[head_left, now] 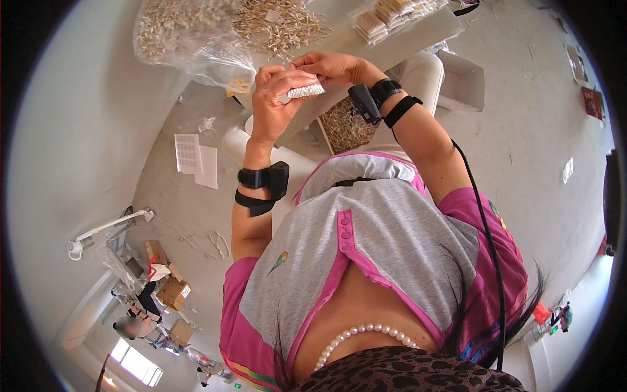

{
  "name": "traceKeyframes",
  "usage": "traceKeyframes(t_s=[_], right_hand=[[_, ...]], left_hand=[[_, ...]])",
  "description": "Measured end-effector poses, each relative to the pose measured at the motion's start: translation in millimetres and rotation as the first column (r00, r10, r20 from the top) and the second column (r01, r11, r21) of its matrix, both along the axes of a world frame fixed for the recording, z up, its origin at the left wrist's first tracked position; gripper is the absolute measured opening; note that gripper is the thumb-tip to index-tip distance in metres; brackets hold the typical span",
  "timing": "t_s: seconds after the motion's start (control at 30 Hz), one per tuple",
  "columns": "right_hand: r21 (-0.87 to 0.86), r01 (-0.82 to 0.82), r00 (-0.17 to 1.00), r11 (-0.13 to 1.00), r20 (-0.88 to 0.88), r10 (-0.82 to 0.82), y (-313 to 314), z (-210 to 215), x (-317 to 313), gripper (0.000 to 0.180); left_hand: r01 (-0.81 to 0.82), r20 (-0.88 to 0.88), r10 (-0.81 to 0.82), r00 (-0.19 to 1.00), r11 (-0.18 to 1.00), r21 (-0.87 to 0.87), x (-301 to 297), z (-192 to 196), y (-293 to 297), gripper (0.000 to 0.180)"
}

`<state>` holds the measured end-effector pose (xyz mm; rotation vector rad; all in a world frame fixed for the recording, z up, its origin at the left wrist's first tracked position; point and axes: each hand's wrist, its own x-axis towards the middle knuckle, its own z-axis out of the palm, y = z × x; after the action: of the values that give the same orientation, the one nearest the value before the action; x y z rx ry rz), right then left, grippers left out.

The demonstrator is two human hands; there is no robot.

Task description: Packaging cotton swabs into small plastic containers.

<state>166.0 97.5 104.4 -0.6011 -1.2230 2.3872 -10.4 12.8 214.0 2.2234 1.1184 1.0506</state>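
Observation:
My left hand (274, 98) is closed around a small clear bag of cotton swabs (305, 91), whose white tips face toward me. My right hand (330, 67) meets it at the bag's far side, fingers pinched together; what exactly sits between those fingertips is partly hidden. Beyond the hands, a loose heap of cotton swabs (277, 29) lies on the table (418, 38). Left of the heap is a big clear plastic bag (186, 32) full of more swabs. Stacks of filled small packs (395, 16) lie at the far right of the table.
Below the table, a box of loose swabs (349, 124) stands near my legs, with an open white carton (460, 81) to its right. Paper sheets (189, 157) lie on the floor at left. Farther back are a person (134, 326) and cardboard boxes (174, 293).

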Motion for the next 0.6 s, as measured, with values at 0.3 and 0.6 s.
traceKeyframes(t_s=[0.3,0.6], right_hand=[[0.070,0.067,0.989,0.995,0.129,-0.076,4.5,17.1,6.8,0.031],[0.935,0.090,0.871,0.342,0.093,-0.483,6.4,-22.0,5.8,0.020]], left_hand=[[-0.063,-0.207,0.102,0.973,0.981,0.186,-3.3,-23.9,-6.1,0.057],[-0.310,0.015,0.362,0.932,0.818,-0.484,-16.2,-131.5,14.9,0.057]])
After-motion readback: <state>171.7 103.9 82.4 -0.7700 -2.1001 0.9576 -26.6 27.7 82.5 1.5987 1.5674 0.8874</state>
